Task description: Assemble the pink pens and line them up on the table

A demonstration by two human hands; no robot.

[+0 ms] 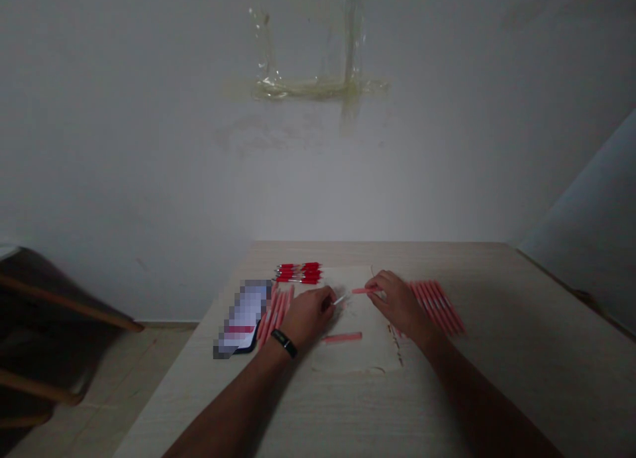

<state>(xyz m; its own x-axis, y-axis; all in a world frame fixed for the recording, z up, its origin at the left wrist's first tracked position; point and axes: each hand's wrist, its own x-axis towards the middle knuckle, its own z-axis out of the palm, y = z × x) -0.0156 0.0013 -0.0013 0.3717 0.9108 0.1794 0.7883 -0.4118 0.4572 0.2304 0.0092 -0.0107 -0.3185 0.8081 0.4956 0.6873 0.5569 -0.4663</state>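
Note:
My left hand (309, 311), a black band on its wrist, pinches a thin whitish pen part (339, 301) that points to the right. Opposite it, the fingers of my right hand (397, 304) are closed on a pink pen barrel (360, 291), lying level and pointing left. The two parts are apart. Below them a second pink barrel (342, 338) rests on a pale sheet (342, 360). Several pink pens (272, 319) lie side by side left of my left hand, and another row of pink pens (440, 307) lies right of my right hand.
Several red pens (299, 273) are stacked at the sheet's upper left. A phone (248, 319) lies near the left side of the wooden table (497, 392). Behind the table stands a wall (387, 193) with old tape. Dark furniture (44, 325) is at the far left.

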